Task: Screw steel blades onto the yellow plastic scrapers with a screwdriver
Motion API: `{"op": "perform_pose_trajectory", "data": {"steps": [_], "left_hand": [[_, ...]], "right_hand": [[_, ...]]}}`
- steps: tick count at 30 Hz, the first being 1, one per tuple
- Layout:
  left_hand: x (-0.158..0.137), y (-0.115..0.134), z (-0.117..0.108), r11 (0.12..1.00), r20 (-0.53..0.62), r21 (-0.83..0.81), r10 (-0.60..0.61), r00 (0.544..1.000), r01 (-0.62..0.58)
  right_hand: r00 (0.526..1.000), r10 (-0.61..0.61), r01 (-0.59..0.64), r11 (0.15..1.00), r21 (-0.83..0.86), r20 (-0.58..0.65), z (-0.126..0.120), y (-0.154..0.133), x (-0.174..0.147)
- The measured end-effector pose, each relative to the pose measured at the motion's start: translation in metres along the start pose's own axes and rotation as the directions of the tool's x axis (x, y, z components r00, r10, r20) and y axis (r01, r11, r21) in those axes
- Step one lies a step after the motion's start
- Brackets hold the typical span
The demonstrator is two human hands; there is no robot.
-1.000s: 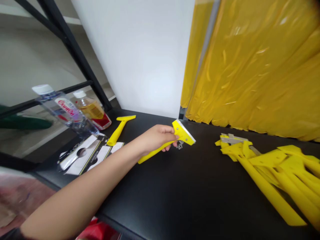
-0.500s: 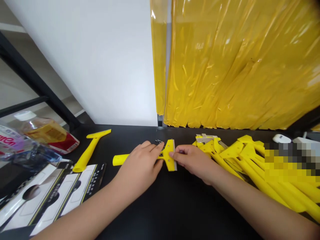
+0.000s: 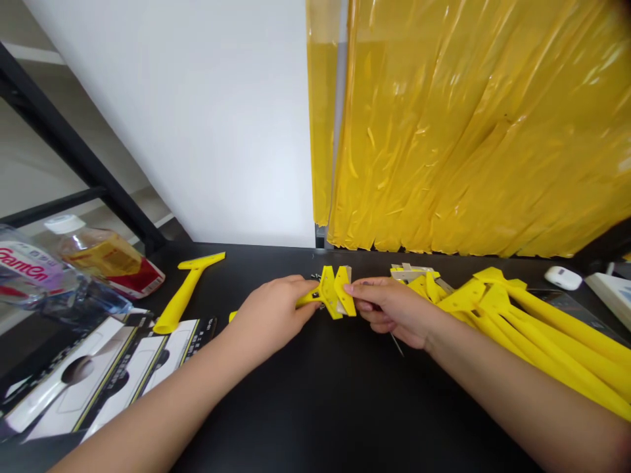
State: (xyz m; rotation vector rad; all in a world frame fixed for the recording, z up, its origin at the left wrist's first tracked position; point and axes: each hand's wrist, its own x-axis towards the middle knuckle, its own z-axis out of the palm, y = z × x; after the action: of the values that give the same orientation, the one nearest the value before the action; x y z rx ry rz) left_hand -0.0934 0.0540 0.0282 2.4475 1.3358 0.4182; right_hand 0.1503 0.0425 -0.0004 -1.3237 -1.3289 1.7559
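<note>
My left hand (image 3: 271, 305) is closed around the handle of a yellow scraper (image 3: 326, 293), its head facing right. My right hand (image 3: 392, 303) pinches a yellow cover plate (image 3: 344, 289) with a blade edge showing beside it. A narrow gap separates that plate from the scraper head. Below the right hand's curled fingers sticks out a thin metal rod (image 3: 397, 345); its other end is hidden. Small dark screws (image 3: 315, 276) lie behind the scraper, partly covered by the left hand.
A second yellow scraper (image 3: 182, 295) leans on flat black-and-white packaging (image 3: 142, 368) at left, near two bottles (image 3: 111, 259). Several yellow handles (image 3: 537, 328) and loose plates with blades (image 3: 419, 274) are piled at right. A white case (image 3: 563, 277) sits behind them. Yellow film (image 3: 444, 131) hangs at the back.
The cover plate and blade have come away from the scraper head, pulled apart by my right hand. The thin rod now shows below that hand. The view has shifted slightly.
</note>
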Motion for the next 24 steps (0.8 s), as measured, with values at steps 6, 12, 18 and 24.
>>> {"op": "perform_pose_trajectory", "data": {"steps": [6, 12, 18, 24], "left_hand": [[0.003, -0.007, -0.009, 1.000, 0.016, -0.011, -0.020, 1.000, 0.020], [0.005, -0.019, -0.008, 0.997, -0.010, 0.021, -0.080, 0.997, 0.080], [0.004, -0.024, 0.000, 0.997, -0.011, 0.043, -0.067, 0.998, 0.067], [0.006, -0.024, 0.003, 0.998, 0.002, 0.048, -0.042, 0.999, 0.042]], "right_hand": [[0.987, -0.035, -0.029, 0.920, -0.391, -0.155, -0.012, -0.007, 0.005], [0.963, -0.120, -0.108, 0.644, -0.757, -0.240, -0.051, -0.020, -0.030], [0.908, -0.253, -0.168, 0.511, -0.843, -0.335, -0.071, -0.015, -0.048], [0.845, -0.353, -0.227, 0.444, -0.867, -0.402, -0.042, -0.010, -0.032]]}}
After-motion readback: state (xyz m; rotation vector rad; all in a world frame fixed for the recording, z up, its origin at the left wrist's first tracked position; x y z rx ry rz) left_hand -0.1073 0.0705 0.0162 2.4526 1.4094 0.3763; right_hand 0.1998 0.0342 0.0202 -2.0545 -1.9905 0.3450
